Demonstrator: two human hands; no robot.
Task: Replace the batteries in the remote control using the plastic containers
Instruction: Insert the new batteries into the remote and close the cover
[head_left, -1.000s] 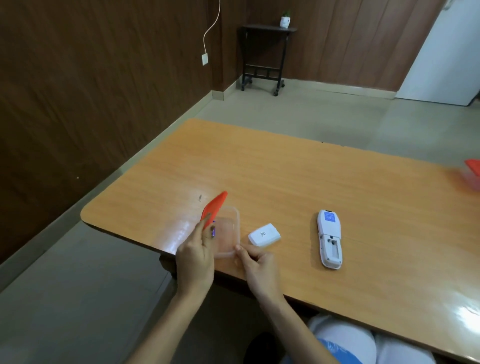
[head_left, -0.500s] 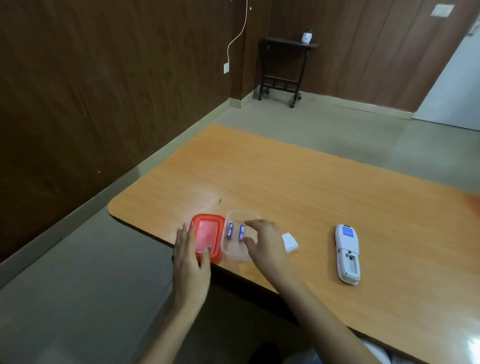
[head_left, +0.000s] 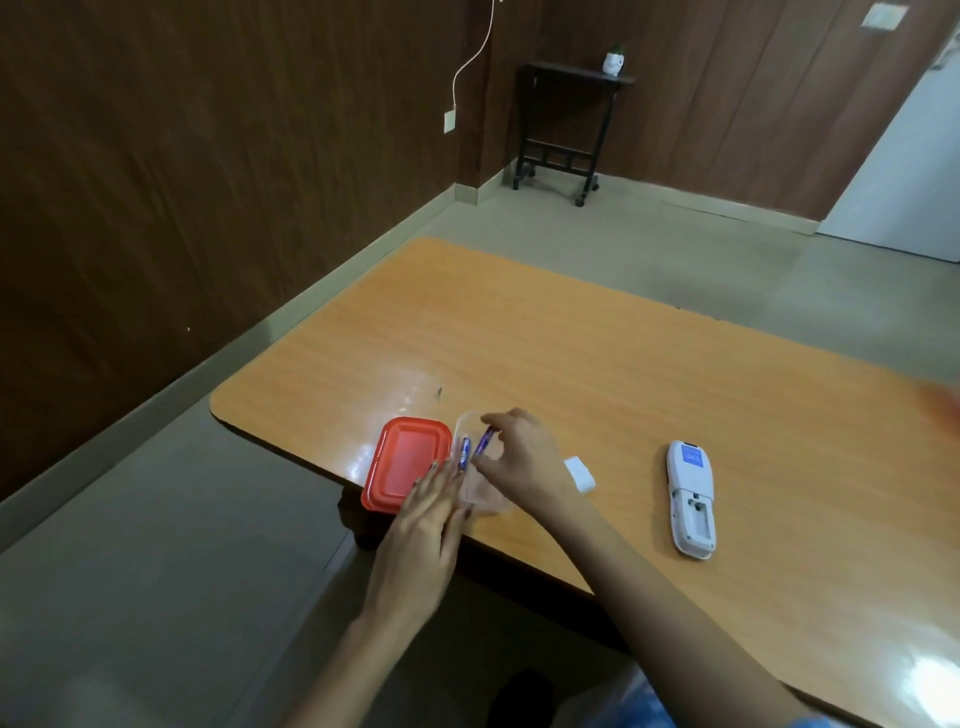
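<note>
Right hand (head_left: 524, 457) pinches a battery (head_left: 484, 448), left hand (head_left: 426, 525) lies flat against the container (head_left: 464, 422). The remote (head_left: 692, 499) sits off right, lengthways, nearer the right hand.

The left forearm rises from the bottom edge toward 1 o'clock with the wrist straight. The left hand (head_left: 426, 525) lies flat, its fingers straight and close together. Its fingertips reach the near rim of the clear rectangular plastic container (head_left: 464, 422) (whether they press on it cannot be told). The right forearm enters from 5 o'clock and runs toward 11 o'clock, bare along its visible length. The right hand (head_left: 519, 457), at 1 o'clock of the left, curls over the container, thumb and forefinger pinching a small blue cylindrical battery (head_left: 484, 448) held at a slant.
</note>
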